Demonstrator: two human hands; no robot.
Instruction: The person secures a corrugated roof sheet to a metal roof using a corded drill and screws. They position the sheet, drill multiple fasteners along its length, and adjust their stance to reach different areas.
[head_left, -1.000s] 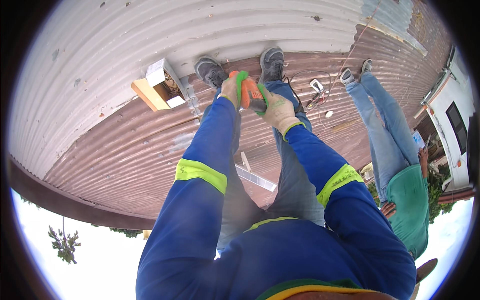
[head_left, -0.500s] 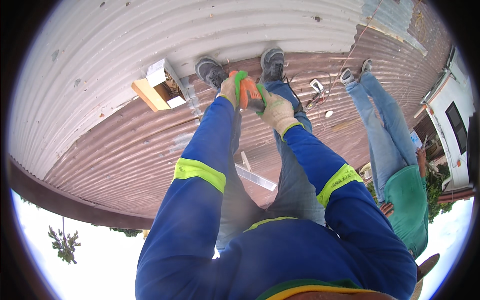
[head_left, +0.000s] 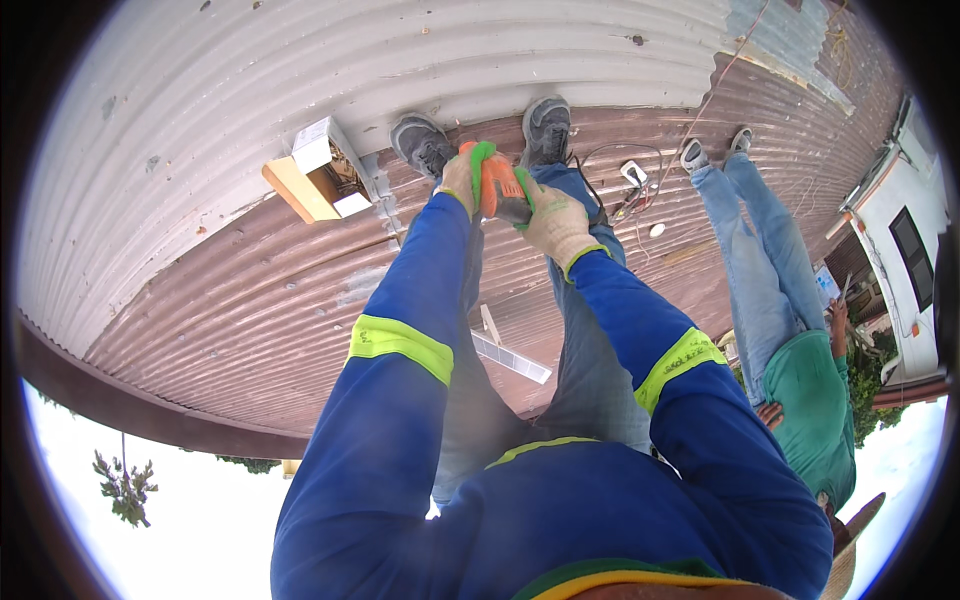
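An orange-and-grey power tool (head_left: 501, 190) is held in front of my shins, between my two hands. My left hand (head_left: 463, 182), in a cream and green work glove, closes round its left side. On its right side my right hand (head_left: 553, 218), gloved alike, is closed on it too. The fingers are partly hidden behind the tool, and so is its working end. It points away toward the corrugated metal roof (head_left: 250, 290) near my shoes.
An open cardboard box (head_left: 345, 175) with small pieces inside stands left of my feet. Right of them lie a white device (head_left: 634, 173), cables and a small white disc (head_left: 657, 230). A light strip (head_left: 512, 358) lies between my legs. A person in a green shirt (head_left: 815, 395) stands at right.
My hands and the tool have barely moved. The person at right has shifted slightly, one foot and the body in a slightly different place.
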